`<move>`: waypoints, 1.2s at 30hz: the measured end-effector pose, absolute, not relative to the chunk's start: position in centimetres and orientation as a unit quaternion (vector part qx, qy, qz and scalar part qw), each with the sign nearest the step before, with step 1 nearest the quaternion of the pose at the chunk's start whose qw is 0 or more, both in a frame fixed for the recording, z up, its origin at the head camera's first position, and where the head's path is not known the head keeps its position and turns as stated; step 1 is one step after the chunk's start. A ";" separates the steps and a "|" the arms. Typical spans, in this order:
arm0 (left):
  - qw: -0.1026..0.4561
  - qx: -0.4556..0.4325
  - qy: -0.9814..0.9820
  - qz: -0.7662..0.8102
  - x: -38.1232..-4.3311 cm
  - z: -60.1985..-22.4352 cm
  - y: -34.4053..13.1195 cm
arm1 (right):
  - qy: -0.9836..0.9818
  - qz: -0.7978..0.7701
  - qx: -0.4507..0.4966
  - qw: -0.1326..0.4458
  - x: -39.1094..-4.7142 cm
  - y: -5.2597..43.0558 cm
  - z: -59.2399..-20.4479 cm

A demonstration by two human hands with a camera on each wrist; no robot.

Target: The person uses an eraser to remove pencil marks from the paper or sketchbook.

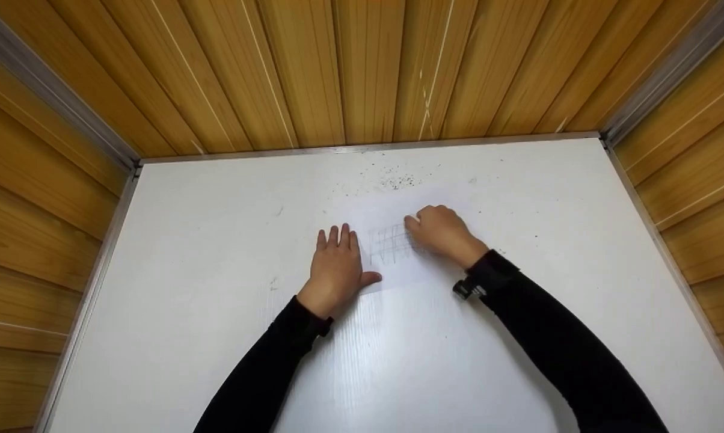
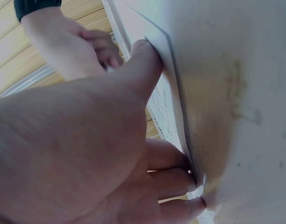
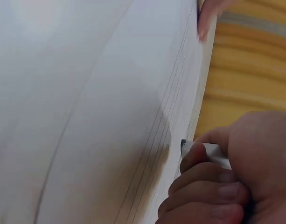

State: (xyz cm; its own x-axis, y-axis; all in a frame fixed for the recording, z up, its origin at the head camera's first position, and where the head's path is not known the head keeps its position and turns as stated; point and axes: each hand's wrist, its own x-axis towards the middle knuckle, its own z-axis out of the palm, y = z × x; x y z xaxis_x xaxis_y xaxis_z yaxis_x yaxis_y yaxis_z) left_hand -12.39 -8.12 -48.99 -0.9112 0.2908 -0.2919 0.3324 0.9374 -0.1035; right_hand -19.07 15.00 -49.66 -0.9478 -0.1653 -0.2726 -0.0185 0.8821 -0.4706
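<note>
A white sheet of paper (image 1: 398,278) lies on the white table, with a pencil-drawn grid (image 1: 388,243) across its middle. My left hand (image 1: 336,264) rests flat on the sheet's left side, fingers straight and thumb out along the near edge. Over the grid's right part is my right hand (image 1: 443,231), its fingers curled round a white eraser (image 3: 216,153). The eraser's dark, smudged end sticks out past the fingertips, close to the paper in the right wrist view. From the head view the eraser is hidden under the hand.
Dark eraser crumbs (image 1: 398,180) are scattered beyond the paper's far edge. Faint smudges (image 1: 273,282) mark the table (image 1: 205,337) on the left. Wood-panelled walls (image 1: 362,72) with metal edging stand at the back and both sides.
</note>
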 end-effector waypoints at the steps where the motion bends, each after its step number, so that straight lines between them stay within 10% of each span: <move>1: 0.134 0.161 0.975 -0.079 -12.4 -49.0 -8.1 | 0.957 -0.238 -0.058 0.157 -19.0 13.7 -49.6; 11: 0.129 0.171 0.975 -0.064 -12.3 -48.7 -8.0 | 0.960 -0.197 -0.096 0.173 -19.2 7.4 -49.6; 26: 0.147 0.150 0.974 -0.086 -12.1 -48.5 -8.1 | 0.966 -0.198 0.000 0.164 -19.5 22.8 -50.0; 36: 0.138 0.155 0.975 -0.080 -12.0 -48.5 -8.3 | 0.969 -0.190 -0.006 0.157 -19.4 23.5 -49.7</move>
